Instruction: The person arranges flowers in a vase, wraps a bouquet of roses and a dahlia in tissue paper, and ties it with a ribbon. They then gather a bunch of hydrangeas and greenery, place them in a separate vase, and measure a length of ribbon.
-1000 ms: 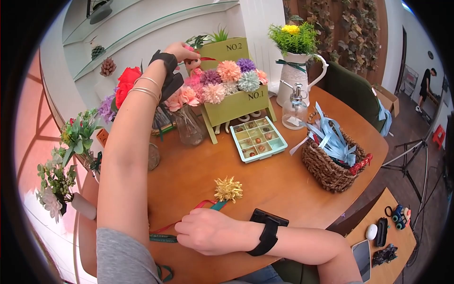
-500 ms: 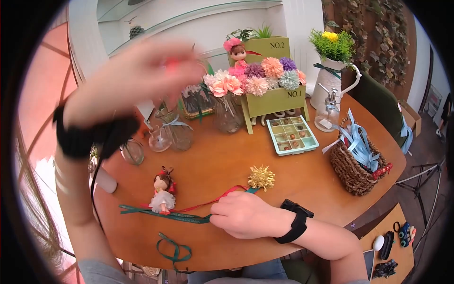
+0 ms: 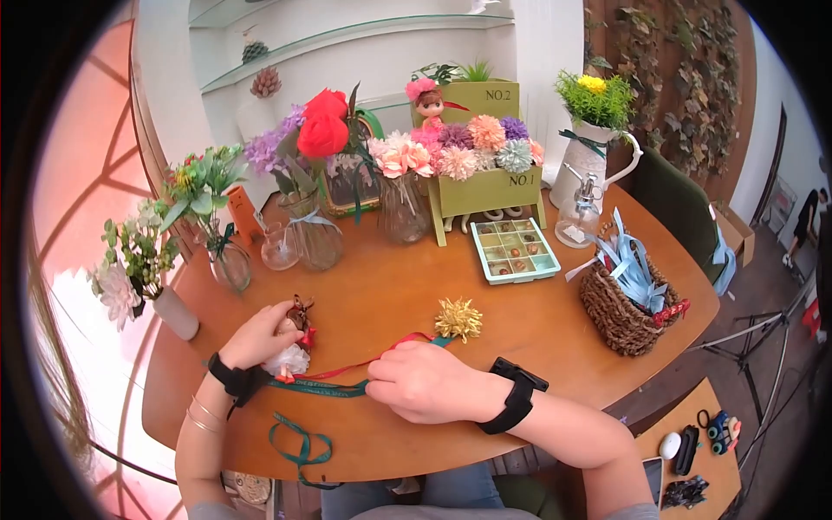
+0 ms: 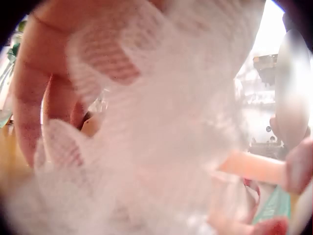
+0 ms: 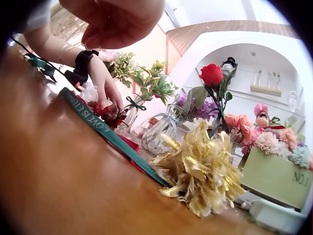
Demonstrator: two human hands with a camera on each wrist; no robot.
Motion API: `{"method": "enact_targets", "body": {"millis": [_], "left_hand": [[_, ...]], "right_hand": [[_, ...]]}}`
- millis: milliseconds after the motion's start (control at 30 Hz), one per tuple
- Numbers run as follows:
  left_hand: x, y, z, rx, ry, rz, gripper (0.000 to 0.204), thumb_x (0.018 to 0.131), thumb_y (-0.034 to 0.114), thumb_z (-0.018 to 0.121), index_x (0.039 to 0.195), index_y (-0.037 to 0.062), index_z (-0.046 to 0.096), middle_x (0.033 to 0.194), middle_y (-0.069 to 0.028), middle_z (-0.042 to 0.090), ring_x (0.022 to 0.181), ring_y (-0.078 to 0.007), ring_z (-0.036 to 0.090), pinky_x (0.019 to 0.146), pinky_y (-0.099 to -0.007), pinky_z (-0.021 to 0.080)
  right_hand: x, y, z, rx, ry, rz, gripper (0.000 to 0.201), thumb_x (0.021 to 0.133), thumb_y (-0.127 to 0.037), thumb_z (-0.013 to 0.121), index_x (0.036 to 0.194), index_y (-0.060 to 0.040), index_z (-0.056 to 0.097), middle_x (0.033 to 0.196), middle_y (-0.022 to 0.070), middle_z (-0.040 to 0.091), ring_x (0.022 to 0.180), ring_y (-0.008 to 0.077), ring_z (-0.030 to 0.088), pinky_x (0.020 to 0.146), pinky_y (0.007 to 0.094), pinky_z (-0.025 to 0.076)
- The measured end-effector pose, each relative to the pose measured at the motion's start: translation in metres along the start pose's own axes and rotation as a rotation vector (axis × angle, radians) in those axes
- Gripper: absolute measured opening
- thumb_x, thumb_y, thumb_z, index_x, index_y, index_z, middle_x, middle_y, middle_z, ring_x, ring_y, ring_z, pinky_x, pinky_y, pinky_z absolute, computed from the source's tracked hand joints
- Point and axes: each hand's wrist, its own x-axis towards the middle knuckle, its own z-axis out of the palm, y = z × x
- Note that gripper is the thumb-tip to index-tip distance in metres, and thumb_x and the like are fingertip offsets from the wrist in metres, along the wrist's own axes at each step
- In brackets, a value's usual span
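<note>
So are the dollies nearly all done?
Partway, I think. The pink doll already looks done, up among the flowers. The left hand holds the white-skirted doll; the right hand is curled near the green ribbon. That doll, the ribbon and the gold pompom probably need finishing.

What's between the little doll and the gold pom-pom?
A red ribbon and a green ribbon, with the right hand over part of the green one. The head view shows it.

Left hand (image 3: pixel 260 335) palm-down, right hand (image 3: pixel 425 381) apparently curled inward.
</note>
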Motion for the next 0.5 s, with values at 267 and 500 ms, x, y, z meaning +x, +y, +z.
{"method": "enact_targets", "body": {"millis": [267, 500], "left_hand": [[0.018, 0.042, -0.006, -0.336, 0.223, 0.234, 0.058, 0.07, -0.003, 0.06, 0.122, 0.0018, 0.034, 0.111, -0.0066, 0.045, 0.094, -0.0112, 0.046, 0.075, -0.0212, 0.041], [0.009, 0.115, -0.011, -1.028, 0.035, 0.432, 0.059, 0.07, -0.002, 0.062, 0.121, 0.004, 0.034, 0.114, -0.0056, 0.043, 0.095, -0.0101, 0.049, 0.078, -0.0239, 0.043]], "right_hand": [[0.005, 0.003, -0.015, -0.075, 0.057, 0.064, 0.009, 0.059, -0.004, 0.054, 0.068, -0.0056, 0.051, 0.068, 0.0058, 0.048, 0.062, 0.0211, 0.051, 0.056, 0.0322, 0.041], [0.015, -0.005, -0.034, -0.116, 0.295, 0.288, 0.04, 0.069, 0.0, 0.053, 0.109, -0.0034, 0.048, 0.09, 0.0113, 0.051, 0.065, 0.0234, 0.053, 0.055, 0.0291, 0.044]]}}
